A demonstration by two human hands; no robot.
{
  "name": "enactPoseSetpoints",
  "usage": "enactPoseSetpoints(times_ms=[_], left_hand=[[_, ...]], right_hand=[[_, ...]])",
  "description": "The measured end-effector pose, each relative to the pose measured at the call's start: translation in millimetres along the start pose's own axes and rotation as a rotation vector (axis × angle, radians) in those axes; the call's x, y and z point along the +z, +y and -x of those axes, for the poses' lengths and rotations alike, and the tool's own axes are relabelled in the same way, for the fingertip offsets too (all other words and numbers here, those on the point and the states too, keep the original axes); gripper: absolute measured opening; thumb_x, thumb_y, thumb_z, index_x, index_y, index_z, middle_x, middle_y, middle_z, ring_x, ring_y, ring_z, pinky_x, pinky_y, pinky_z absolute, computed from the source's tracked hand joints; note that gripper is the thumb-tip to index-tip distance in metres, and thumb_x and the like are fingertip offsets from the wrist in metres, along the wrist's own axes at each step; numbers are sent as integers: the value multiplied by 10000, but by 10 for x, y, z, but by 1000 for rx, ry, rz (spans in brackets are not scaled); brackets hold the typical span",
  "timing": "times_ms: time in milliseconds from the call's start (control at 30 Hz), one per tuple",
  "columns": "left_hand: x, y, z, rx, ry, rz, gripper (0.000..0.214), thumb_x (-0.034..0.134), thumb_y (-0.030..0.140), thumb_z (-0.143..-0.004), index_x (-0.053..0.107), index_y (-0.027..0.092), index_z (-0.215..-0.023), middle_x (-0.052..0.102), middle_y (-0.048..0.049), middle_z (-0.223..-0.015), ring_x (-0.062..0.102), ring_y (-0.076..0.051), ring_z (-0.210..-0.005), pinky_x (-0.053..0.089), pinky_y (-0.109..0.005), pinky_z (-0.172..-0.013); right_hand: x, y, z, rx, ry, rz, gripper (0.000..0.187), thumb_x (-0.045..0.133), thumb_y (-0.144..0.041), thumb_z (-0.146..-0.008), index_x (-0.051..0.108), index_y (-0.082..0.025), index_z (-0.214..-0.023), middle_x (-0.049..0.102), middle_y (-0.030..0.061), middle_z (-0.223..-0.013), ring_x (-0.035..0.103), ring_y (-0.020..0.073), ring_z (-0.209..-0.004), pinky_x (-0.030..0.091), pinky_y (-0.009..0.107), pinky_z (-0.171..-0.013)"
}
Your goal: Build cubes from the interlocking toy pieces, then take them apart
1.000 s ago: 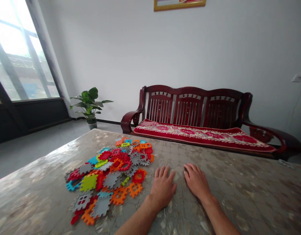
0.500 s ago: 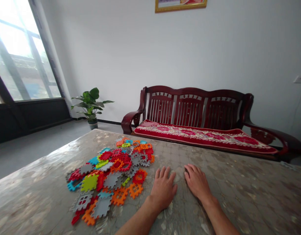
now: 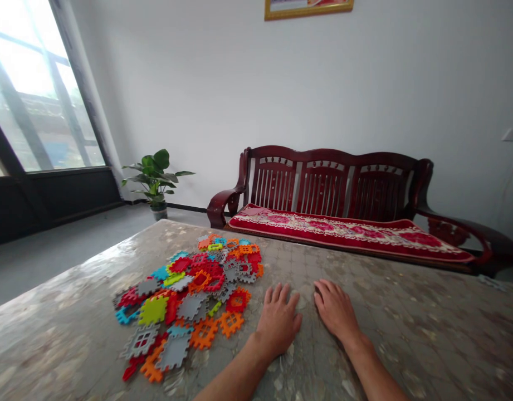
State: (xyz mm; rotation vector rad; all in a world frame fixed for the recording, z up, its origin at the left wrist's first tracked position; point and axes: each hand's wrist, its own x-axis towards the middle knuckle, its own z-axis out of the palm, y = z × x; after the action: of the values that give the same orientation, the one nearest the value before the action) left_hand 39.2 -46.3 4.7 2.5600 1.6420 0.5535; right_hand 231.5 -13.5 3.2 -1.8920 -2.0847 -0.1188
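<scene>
My left hand [image 3: 278, 318] lies flat on the table [image 3: 406, 328], palm down, fingers stretched out and holding nothing. My right hand [image 3: 336, 309] rests flat beside it, a small gap between them, also with nothing in it. To the left of my left hand spreads a heap of flat interlocking plastic tiles [image 3: 189, 298] in red, orange, grey, blue and green. The nearest piece is an orange tile [image 3: 230, 322], a short way from my left thumb side. Neither hand touches the tiles.
The table top is a mottled grey-brown, glossy surface. Behind it stands a dark red wooden bench [image 3: 343, 200] with a red patterned cushion. A potted plant [image 3: 155, 179] sits on the floor by a large window [image 3: 26, 100]. A framed picture [image 3: 308, 8] hangs on the wall.
Both hands stay flat in the same place. Only the view has shifted very slightly.
</scene>
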Motion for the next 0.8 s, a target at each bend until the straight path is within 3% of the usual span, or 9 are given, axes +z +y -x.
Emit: enactPoseSetpoints(times_ms=[800], left_hand=[[-48, 11, 0, -1, -12, 1, 469, 423, 476, -932, 485, 306, -1364, 443, -75, -1479, 351, -298, -1385, 262, -534, -1151]], right_hand=[[-5, -4, 6, -9, 5, 16, 404, 377, -261, -927, 606, -209, -1256, 587, 87, -1325, 517, 235, -1203, 384, 378, -1003]])
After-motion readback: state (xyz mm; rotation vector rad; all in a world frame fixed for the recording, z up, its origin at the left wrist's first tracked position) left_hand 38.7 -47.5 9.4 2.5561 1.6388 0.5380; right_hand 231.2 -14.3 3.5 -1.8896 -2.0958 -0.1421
